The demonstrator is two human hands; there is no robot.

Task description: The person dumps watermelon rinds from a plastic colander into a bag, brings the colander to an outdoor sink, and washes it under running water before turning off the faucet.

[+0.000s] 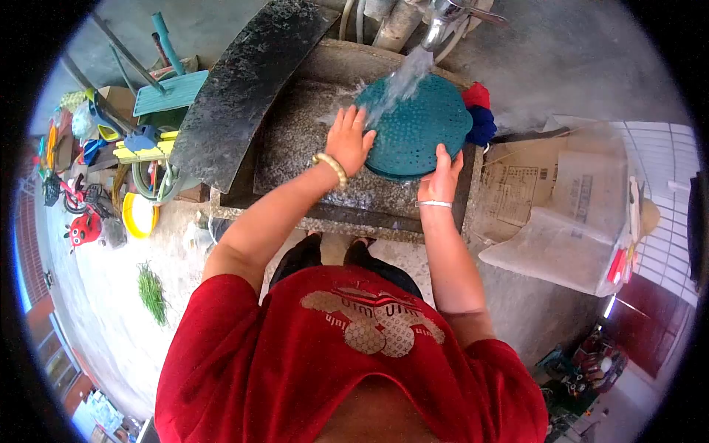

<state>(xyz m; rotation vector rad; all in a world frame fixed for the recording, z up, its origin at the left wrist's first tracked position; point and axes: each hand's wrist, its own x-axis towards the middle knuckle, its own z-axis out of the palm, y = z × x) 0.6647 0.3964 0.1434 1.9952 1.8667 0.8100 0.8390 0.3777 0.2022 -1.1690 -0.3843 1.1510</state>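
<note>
A round teal colander (421, 125) full of small holes is over the stone sink (288, 140). Water pours onto it from the metal faucet (442, 22) and splashes at its upper left. My right hand (442, 176) grips the colander's lower right rim, thumb on the top face and the other fingers partly hidden. At the left edge of the colander is my left hand (350, 140), fingers spread and holding nothing; whether it touches the rim is hard to tell.
A dark stone slab (247, 88) leans along the sink's left side. Red and blue cloths (480, 117) hang at its right rim. Flattened cardboard and plastic (561, 214) lie to the right. A yellow basin (140, 215) and green stalks (151, 293) are on the floor at left.
</note>
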